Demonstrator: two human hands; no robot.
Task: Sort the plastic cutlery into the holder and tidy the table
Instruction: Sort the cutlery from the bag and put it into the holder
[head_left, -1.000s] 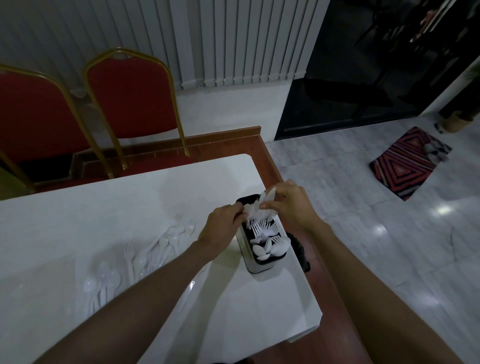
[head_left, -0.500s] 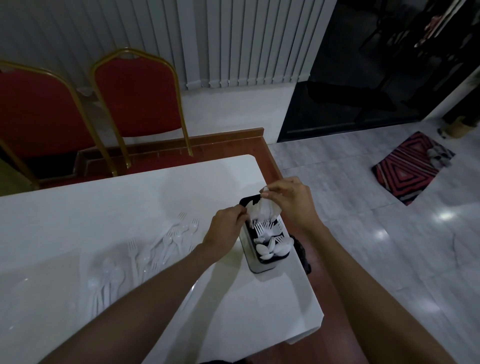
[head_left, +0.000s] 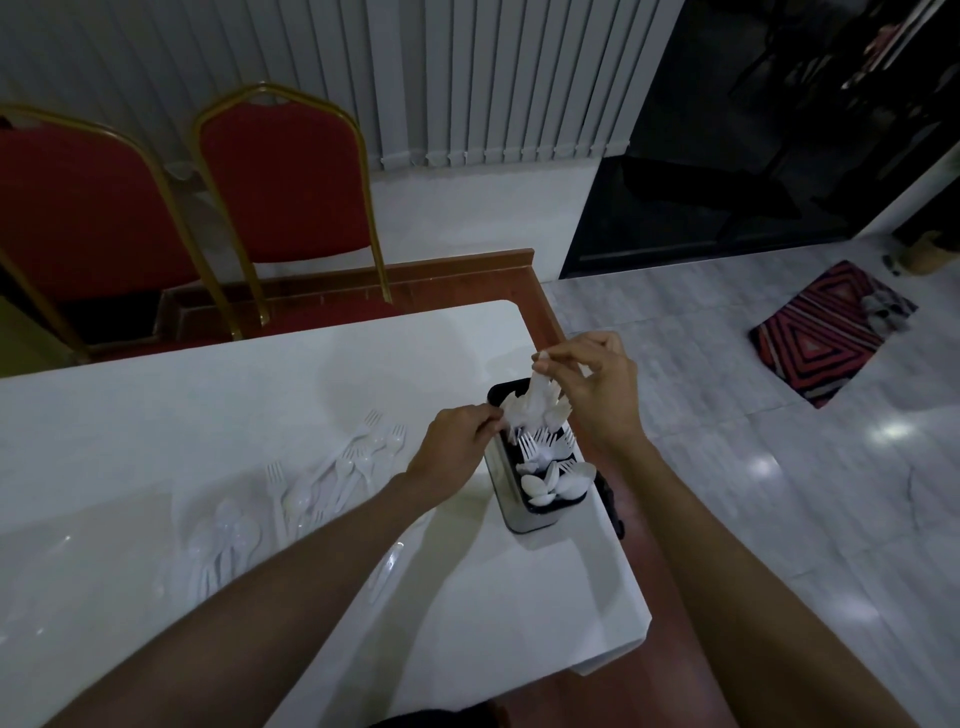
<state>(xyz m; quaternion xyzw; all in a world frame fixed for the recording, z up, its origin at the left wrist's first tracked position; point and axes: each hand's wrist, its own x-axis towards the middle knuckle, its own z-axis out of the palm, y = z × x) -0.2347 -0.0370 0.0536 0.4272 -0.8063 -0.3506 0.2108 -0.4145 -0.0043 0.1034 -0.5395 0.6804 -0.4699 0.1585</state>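
Far left, behind the counter (head_left: 156, 415): two red chairs (head_left: 280, 182) with gold frames.

On the counter, left part: a heap of clear spoons (head_left: 223, 535), lying flat. Just right of it is one white fork (head_left: 275, 486), then a loose pile of white forks and spoons (head_left: 358, 462), tines pointing away from the person. One clear piece (head_left: 387, 564) lies alone beside the left forearm; type not readable.

Left hand (head_left: 457, 447): grip curled, fingertips pinching the lower left edge of a bundle of white cutlery (head_left: 535, 405). The bundle stands upright over the far compartment of the holder (head_left: 508, 496). Whether its lower ends touch the bottom is hidden.

Holder: black rim, pale walls, upright near the counter's right edge. Middle compartment holds forks (head_left: 545, 441), tines up. Near compartment holds spoons (head_left: 556, 483), bowls up.

Right hand (head_left: 602, 389): above the holder, thumb and forefinger pinching the top of the same bundle, other fingers loosely bent.

Dark object (head_left: 612, 499) just right of the holder, not identifiable. Further right, on the tiled floor (head_left: 727, 467): a striped red rug (head_left: 826, 332).
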